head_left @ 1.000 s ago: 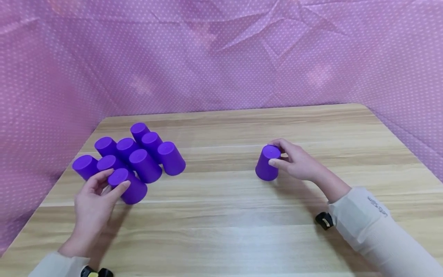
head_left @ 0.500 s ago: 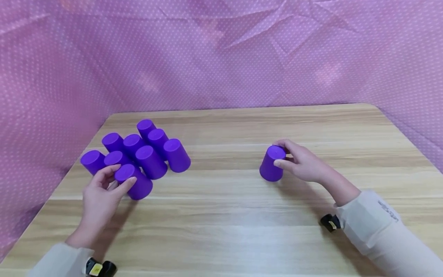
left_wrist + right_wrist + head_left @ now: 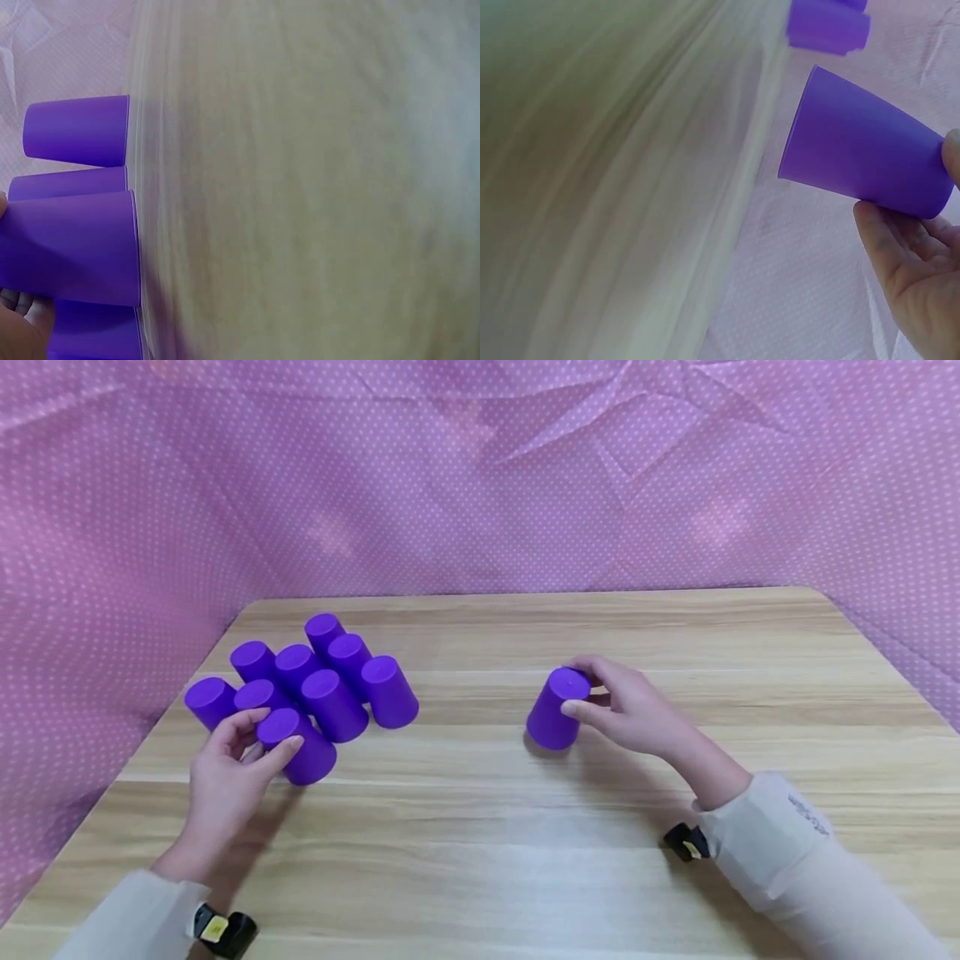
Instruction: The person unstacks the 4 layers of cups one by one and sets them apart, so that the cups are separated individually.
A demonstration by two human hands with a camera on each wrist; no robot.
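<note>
In the head view my left hand (image 3: 227,781) grips the nearest purple cup (image 3: 313,758) of an upside-down group at the left, thumb on one side and fingers on the other. That cup (image 3: 71,247) fills the left edge of the left wrist view, its rim at the table. My right hand (image 3: 633,708) pinches a separate purple cup (image 3: 551,720) near the top, right of the middle. This cup is upside down and slightly tilted, with a shadow under its rim. In the right wrist view, the cup (image 3: 862,146) appears just off the tabletop.
Several more upside-down purple cups (image 3: 334,706) stand close together in slanting rows beyond my left hand. The wooden table (image 3: 480,827) has rounded far corners. A pink dotted cloth (image 3: 480,485) hangs behind it and along the sides.
The right hand has shifted left with its cup, which now looks slightly raised. My left hand keeps its hold on the front cup. The head view has turned a little.
</note>
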